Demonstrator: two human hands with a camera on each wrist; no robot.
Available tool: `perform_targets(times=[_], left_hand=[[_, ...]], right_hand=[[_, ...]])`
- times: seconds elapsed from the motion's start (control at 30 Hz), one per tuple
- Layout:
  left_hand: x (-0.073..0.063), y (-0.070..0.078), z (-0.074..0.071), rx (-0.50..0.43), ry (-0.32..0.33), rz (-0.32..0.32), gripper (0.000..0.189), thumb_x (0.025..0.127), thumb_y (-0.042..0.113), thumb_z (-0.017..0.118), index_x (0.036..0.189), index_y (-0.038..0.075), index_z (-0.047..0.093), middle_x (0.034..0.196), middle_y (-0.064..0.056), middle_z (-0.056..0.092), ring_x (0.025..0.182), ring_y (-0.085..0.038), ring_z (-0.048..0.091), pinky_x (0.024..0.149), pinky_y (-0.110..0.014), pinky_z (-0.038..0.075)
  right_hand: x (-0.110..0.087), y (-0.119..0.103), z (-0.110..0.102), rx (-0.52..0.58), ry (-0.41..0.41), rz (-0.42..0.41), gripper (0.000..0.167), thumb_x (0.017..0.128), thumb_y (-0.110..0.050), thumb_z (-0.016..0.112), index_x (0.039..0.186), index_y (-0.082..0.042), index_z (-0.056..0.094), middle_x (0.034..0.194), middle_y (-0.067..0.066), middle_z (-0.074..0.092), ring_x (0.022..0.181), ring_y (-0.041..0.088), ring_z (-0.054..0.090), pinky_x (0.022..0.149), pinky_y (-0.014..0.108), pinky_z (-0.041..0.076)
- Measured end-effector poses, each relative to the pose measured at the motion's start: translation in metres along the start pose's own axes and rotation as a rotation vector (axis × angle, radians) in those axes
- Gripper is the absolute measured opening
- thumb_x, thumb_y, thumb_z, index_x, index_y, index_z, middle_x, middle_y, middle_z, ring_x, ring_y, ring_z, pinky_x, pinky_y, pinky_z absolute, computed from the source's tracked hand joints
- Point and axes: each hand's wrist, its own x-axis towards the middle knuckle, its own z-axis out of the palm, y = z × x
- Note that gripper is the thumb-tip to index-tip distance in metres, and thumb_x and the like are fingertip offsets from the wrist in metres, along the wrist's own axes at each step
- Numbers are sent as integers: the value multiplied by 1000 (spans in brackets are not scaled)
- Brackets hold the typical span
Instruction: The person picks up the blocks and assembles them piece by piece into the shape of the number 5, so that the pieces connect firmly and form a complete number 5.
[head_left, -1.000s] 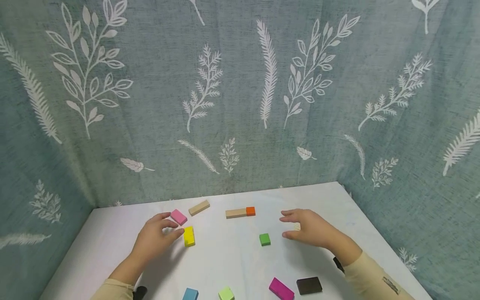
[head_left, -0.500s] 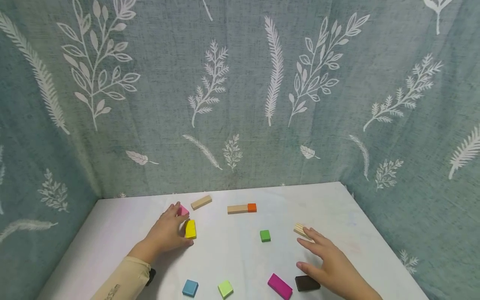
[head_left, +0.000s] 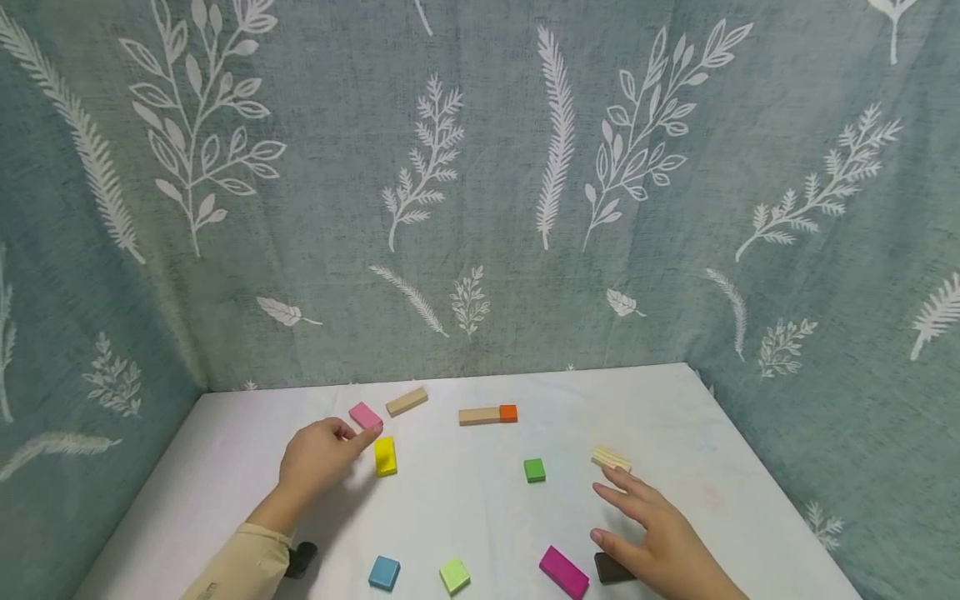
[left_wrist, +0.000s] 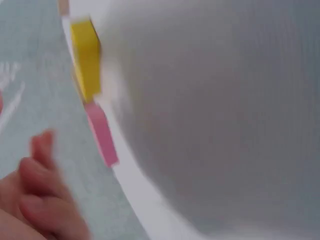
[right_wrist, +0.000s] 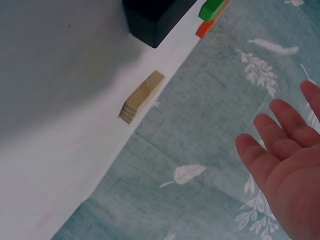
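My left hand (head_left: 322,458) hovers at the left, its thumb tip overlapping the corner of a pink block (head_left: 366,416). A yellow block (head_left: 386,457) lies just right of that thumb. In the left wrist view the fingers (left_wrist: 47,200) curl loosely, with nothing seen in them. On the right side, my right hand (head_left: 652,529) holds nothing, fingers spread. It partly covers a dark brown block (head_left: 611,568), and its fingertips come close to a ridged pale wooden block (head_left: 609,457). The right wrist view shows its palm (right_wrist: 300,185) apart from that ridged block.
Toward the back lie a plain wooden block (head_left: 407,402) and another wooden block (head_left: 478,416) with an orange one (head_left: 508,413) at its end. A green block (head_left: 535,470) sits mid-table. Nearer are blue (head_left: 384,572), lime (head_left: 454,575) and magenta (head_left: 564,572) blocks. Patterned cloth surrounds the white table (head_left: 465,508).
My left hand first spread over the pink and yellow blocks, then drew back left with its fingers curling. My right hand came nearer and turned, uncovering the ridged block. The blocks look unmoved.
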Motion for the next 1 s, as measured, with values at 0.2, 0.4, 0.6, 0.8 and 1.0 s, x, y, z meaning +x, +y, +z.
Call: perform_targets(times=[0.2, 0.4, 0.6, 0.8, 1.0], left_hand=[[-6, 36, 25, 279, -151, -48, 82, 79, 89, 46, 66, 10, 59, 62, -4, 55, 56, -18, 52, 46, -32, 39], [-7, 43, 39, 399, -128, -69, 71, 75, 77, 65, 68, 7, 58, 65, -7, 56, 61, -20, 55, 51, -37, 47], [-7, 35, 39, 396, -98, -61, 67, 75, 68, 71, 82, 2, 63, 70, -9, 56, 62, -21, 55, 51, -37, 48], [-5, 17, 32, 324, -75, 97, 49, 78, 47, 81, 97, 4, 70, 89, -9, 58, 70, -20, 57, 61, -41, 52], [2, -13, 20, 135, -130, 208, 56, 72, 39, 90, 118, 12, 72, 139, -20, 54, 117, -38, 61, 100, -59, 51]], right_hand=[[-4, -1, 0, -41, 42, -33, 59, 84, -47, 79, 136, -24, 66, 152, -7, 52, 137, 23, 53, 101, 52, 53], [-7, -2, 2, -44, 72, -67, 60, 83, -47, 80, 137, -24, 65, 150, -7, 54, 136, 23, 54, 99, 51, 55], [-10, 2, -1, -51, 61, -40, 62, 80, -41, 84, 136, -21, 66, 148, -3, 56, 134, 24, 56, 100, 52, 54], [-10, 5, 0, -35, 38, -38, 62, 82, -44, 82, 138, -23, 64, 152, -4, 53, 137, 23, 53, 101, 52, 53], [-10, 7, 1, -9, 16, -27, 62, 82, -42, 82, 138, -22, 64, 152, -3, 52, 138, 24, 52, 103, 52, 52]])
